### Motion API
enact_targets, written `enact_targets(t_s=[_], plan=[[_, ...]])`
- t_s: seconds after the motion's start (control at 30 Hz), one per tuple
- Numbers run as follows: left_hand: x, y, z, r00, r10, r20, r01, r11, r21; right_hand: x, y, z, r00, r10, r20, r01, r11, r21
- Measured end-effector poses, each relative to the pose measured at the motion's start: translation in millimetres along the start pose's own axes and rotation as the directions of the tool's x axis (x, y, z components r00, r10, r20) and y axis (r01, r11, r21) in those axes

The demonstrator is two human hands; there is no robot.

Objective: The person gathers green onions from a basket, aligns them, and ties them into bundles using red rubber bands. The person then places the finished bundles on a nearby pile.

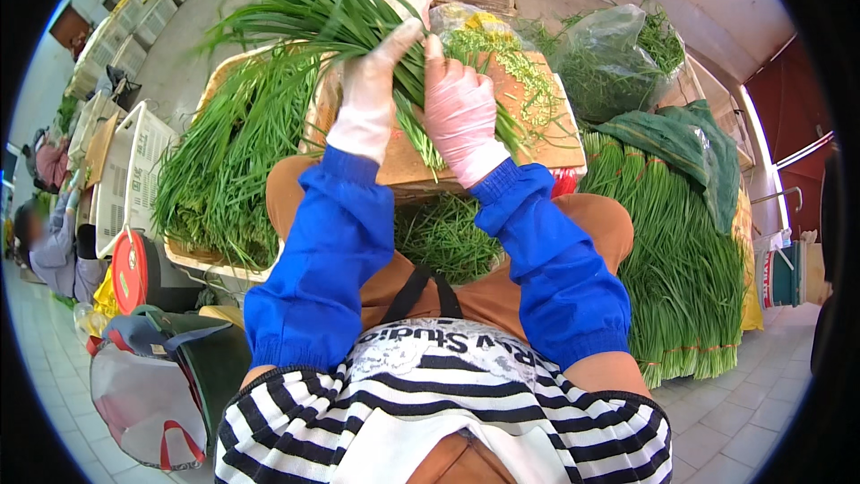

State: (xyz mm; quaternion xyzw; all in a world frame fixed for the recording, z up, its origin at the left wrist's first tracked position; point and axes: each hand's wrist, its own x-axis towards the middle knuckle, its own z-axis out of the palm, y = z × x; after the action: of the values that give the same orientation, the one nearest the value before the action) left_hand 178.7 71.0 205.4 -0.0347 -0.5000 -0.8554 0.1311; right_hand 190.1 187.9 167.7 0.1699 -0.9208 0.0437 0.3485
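My left hand [373, 91], in a thin whitish glove, grips a bunch of garlic chives [342, 20] above the near-left part of a wooden board [537, 114]. The leaves fan out to the far left. Close beside it, my gloved right hand [460, 104] is closed around part of the same bunch, with both thumbs near each other. Pale stems [420, 138] hang below and between the hands toward the board. Small cut stem bits [521, 70] are scattered over the board's far right part. My palms and the stems inside them are hidden.
Loose chives fill a crate [232, 148] at left. Tied chive bundles [672, 249] lie at right, partly under a green cloth [692, 148]. Trimmings sit in a clear bag [608, 60] and below the board [447, 235]. Another person [54, 255] sits far left near white crates [131, 175].
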Motion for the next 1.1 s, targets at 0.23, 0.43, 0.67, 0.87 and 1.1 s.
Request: enact_targets(t_s=[0.23, 0.43, 0.67, 0.87, 1.1], plan=[[33.9, 40.8, -69.0, 0.989, -0.067, 0.131, 0.082, 0.990, -0.111, -19.2, 79.6, -48.8, 0.929, 0.200, 0.312, -0.349, 0.190, 0.918], [26.9, 45.4, -59.0, 0.957, -0.113, 0.265, 0.195, 0.931, -0.308, -19.2, 52.0, -67.4, 0.991, 0.011, 0.137, -0.124, 0.494, 0.861], [28.0, 42.7, -57.7, 0.961, -0.101, 0.257, 0.136, 0.983, -0.120, -8.6, 39.8, -50.3, 0.919, 0.132, 0.373, -0.359, -0.115, 0.926], [30.4, 62.2, -92.9, 0.975, 0.068, 0.211, 0.004, 0.945, -0.326, -64.4, 105.1, -69.2, 0.856, -0.350, 0.381, -0.510, -0.443, 0.738], [25.4, 69.1, -75.6, 0.797, 0.122, 0.591, 0.382, 0.657, -0.650, -94.7, 129.2, -26.4, 0.608, -0.408, 0.681, -0.465, 0.512, 0.722]])
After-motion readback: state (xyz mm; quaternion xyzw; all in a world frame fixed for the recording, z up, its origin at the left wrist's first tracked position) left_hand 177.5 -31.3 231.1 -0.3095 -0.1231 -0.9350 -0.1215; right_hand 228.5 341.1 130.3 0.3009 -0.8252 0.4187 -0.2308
